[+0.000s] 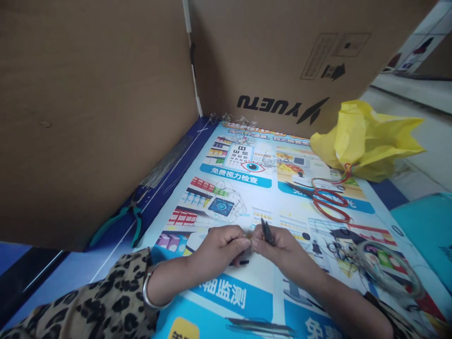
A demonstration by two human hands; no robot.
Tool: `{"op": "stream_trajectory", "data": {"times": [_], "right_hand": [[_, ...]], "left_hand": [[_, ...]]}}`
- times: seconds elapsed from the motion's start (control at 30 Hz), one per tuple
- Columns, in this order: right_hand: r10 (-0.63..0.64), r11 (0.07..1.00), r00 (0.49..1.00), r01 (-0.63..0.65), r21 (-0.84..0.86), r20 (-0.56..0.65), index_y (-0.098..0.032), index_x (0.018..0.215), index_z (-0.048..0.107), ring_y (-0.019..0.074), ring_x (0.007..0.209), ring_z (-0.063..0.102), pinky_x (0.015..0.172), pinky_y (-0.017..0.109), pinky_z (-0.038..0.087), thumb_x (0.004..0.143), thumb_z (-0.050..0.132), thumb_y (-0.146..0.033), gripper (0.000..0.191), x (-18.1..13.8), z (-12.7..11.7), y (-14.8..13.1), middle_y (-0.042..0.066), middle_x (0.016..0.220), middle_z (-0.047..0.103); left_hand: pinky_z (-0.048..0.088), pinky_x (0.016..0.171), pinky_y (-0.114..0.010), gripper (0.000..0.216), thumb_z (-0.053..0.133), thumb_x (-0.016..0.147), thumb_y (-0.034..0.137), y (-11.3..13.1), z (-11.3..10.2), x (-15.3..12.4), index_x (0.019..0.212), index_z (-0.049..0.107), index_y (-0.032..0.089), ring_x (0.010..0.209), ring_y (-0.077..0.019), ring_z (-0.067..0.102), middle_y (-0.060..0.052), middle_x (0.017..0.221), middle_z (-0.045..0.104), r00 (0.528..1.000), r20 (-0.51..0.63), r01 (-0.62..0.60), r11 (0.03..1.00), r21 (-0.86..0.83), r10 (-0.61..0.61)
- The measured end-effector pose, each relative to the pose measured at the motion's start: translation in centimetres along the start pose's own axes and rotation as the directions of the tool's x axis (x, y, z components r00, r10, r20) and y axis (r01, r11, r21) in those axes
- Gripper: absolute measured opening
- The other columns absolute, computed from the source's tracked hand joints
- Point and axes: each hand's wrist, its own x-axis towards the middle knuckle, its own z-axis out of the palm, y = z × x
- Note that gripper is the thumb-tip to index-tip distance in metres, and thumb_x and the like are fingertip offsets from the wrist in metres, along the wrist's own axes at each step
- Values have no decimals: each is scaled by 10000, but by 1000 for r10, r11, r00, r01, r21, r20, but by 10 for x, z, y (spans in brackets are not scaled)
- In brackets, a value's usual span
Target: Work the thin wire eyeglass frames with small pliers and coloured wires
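My left hand (222,245) is closed in a pinch on a small yellowish piece (249,239) held between both hands, over a printed poster (247,292) on the table. My right hand (278,247) is closed around a small dark pair of pliers (267,230) whose tip points up and away. It meets the left fingertips at the small piece. A thin wire frame (229,202) lies just beyond my hands. A leopard-print sleeve and a silver bangle (150,292) are on my left arm.
Red-handled scissors (330,202) lie to the right under a yellow plastic bag (367,139). Green-handled pliers (130,216) and a bundle of thin wires (165,162) rest at the left by a cardboard wall (88,108). A wire coil (388,268) sits at right.
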Motion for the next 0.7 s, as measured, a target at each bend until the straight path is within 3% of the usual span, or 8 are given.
{"op": "stream_trajectory", "data": {"times": [0.27, 0.53, 0.63, 0.7], "right_hand": [[-32, 998, 999, 30, 54, 44, -159, 667, 524, 114, 616, 454, 595, 249, 359, 820, 508, -479, 355, 1, -2, -2, -13, 626, 500], [30, 994, 995, -40, 99, 94, -158, 755, 525, 125, 647, 542, 609, 258, 435, 846, 438, -532, 395, -3, -6, -4, 26, 707, 565], [64, 998, 993, -61, -32, 104, -171, 741, 504, 127, 623, 546, 565, 245, 420, 848, 418, -541, 395, -5, -9, -7, 17, 687, 564], [51, 962, 998, -37, -270, 47, -182, 687, 483, 130, 583, 522, 518, 241, 370, 854, 389, -547, 412, -6, -10, -10, 8, 633, 545]], "left_hand": [[374, 486, -178, 268, 542, 811, 351, 2, 2, 0, 647, 480, 148, 450, -59, 500, 43, 508, 502, 996, 53, 77, 988, -136, -70], [403, 498, -195, 271, 546, 820, 372, 7, -2, -3, 675, 517, 146, 479, -72, 514, 30, 553, 538, 975, -218, -7, 978, -209, -39], [400, 499, -198, 279, 537, 830, 373, 7, -3, -2, 669, 506, 147, 464, -73, 498, 32, 512, 525, 968, -249, -14, 979, -204, -38], [397, 499, -198, 277, 535, 833, 374, 7, -3, -1, 677, 510, 145, 464, -74, 497, 33, 506, 520, 965, -261, -23, 979, -202, -32]]}}
